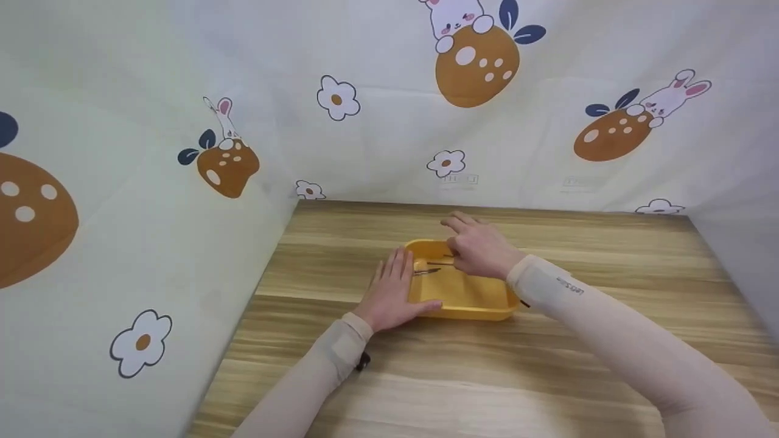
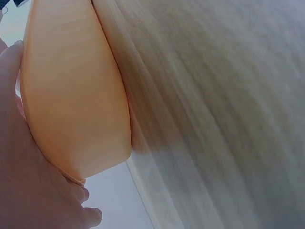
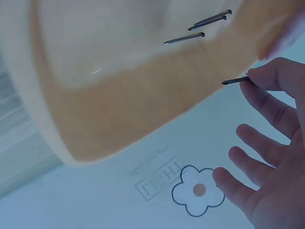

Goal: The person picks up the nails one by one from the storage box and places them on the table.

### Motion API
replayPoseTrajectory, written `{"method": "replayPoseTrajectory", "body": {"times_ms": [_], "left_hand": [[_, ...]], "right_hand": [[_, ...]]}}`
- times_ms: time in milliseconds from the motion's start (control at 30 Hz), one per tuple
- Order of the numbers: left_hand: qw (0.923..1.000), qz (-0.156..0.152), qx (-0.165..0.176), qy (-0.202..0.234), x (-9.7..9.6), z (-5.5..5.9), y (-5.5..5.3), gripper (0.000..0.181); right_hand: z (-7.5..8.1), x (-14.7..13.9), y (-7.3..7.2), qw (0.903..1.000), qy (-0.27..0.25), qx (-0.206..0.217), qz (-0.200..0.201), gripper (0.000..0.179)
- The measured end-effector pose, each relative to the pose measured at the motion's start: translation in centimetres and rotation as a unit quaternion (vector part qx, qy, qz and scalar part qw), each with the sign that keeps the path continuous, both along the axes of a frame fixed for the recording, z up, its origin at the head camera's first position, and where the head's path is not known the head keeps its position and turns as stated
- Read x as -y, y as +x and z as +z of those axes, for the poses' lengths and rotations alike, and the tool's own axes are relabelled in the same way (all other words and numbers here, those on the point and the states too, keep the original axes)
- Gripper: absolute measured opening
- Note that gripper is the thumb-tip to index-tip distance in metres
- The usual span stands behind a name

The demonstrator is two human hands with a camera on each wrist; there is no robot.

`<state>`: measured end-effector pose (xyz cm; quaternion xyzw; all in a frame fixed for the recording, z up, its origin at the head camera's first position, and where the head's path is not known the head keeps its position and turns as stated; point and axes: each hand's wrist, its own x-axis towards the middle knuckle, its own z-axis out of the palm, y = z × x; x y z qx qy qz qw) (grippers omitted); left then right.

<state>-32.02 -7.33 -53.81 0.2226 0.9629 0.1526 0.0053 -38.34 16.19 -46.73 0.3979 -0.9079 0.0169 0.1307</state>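
sleeved right forearm (image 1: pixel 608 333) is spanning the wooden tabletop (image 1: pixel 639 255), with the right hand (image 1: pixel 484 249) hanging over the far part of the yellow tray (image 1: pixel 465 313). the tray is resting on the tabletop. thumb and index finger of this hand are pinching a single nail (image 3: pixel 233 81); the other three fingers are standing apart, loosely bent, holding nothing. the left hand (image 1: pixel 392 295) is bracing the tray: its fingers are lying nearly straight along the left wall, its thumb is pointing along the near side, and nothing is being gripped. three loose nails (image 3: pixel 184 38) are lying inside the tray, two close together. status: handling is apparently under way, not complete. one nail is being held; three are lying unheld. whether the held nail is going in or coming out cannot be told.
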Motion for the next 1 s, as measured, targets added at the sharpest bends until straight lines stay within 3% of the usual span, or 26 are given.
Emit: {"method": "replayPoseTrajectory", "body": {"times_ms": [233, 567, 800, 1000], "left_hand": [[1.0, 0.005, 0.002, -0.006, 0.3, -0.1, 0.0, 0.121], [0.9999, 0.001, -0.007, -0.014, 0.3, -0.1, 0.0, 0.123], [0.9998, 0.001, -0.013, -0.015, 0.2, 0.0, 0.0, 0.124], [0.9996, -0.003, -0.02, -0.021, 0.0, -0.1, 0.0, 0.123]], "right_hand": [[1.4, -2.5, 1.1, 0.9995, -0.028, 0.002, -0.016, 0.012], [3.2, -7.7, 2.3, 0.9958, -0.058, 0.006, -0.07, 0.017], [3.4, -11.4, 3.0, 0.9911, -0.072, 0.004, -0.112, 0.013], [2.5, -15.0, 3.7, 0.9858, -0.073, 0.006, -0.151, 0.012]]}}
